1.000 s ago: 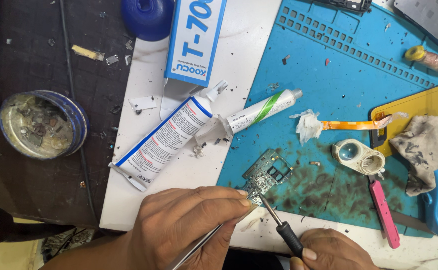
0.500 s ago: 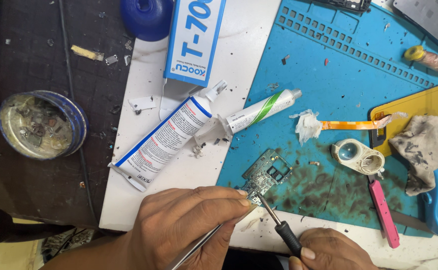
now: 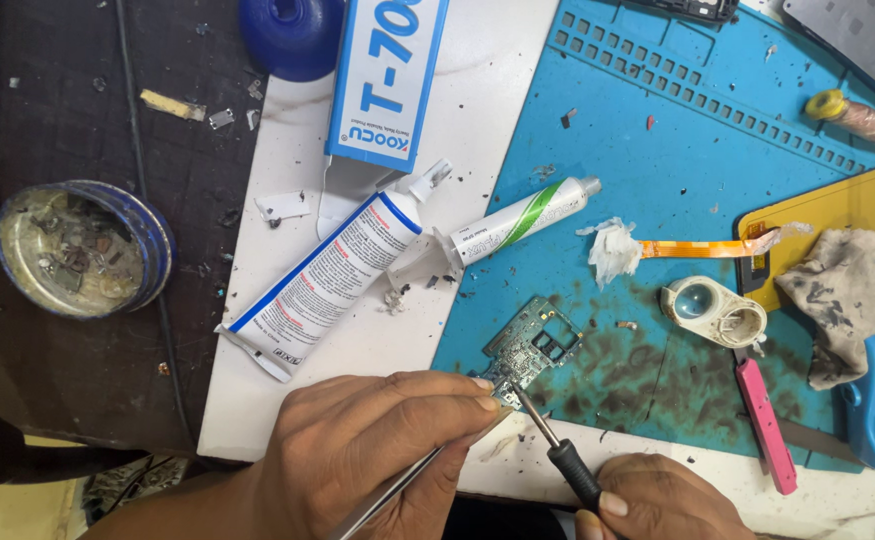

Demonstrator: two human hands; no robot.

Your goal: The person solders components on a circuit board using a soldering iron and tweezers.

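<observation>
Small green printed circuit board (image 3: pixel 535 347) on blue silicone work mat (image 3: pixel 677 170); left hand (image 3: pixel 377 450) pinching metal tweezers (image 3: pixel 397 487) at its corner; right hand (image 3: pixel 657 500) holding black-handled screwdriver (image 3: pixel 557 447), tip touching board; white adhesive tube (image 3: pixel 322 280) just beside.

You have a large white glue tube with a blue band (image 3: pixel 322 280) lying diagonally on the white board (image 3: pixel 477 120), its nozzle near a smaller white syringe tube with a green stripe (image 3: pixel 517 218). To your left sits a round blue-rimmed tin of scraps (image 3: pixel 82 248). On the blue silicone mat (image 3: pixel 697 150) lie an orange flex ribbon (image 3: pixel 692 247), a cream-coloured magnifier loupe (image 3: pixel 712 310), a pink flat pry tool (image 3: pixel 765 425) and a stained grey rag (image 3: pixel 847 295).
</observation>
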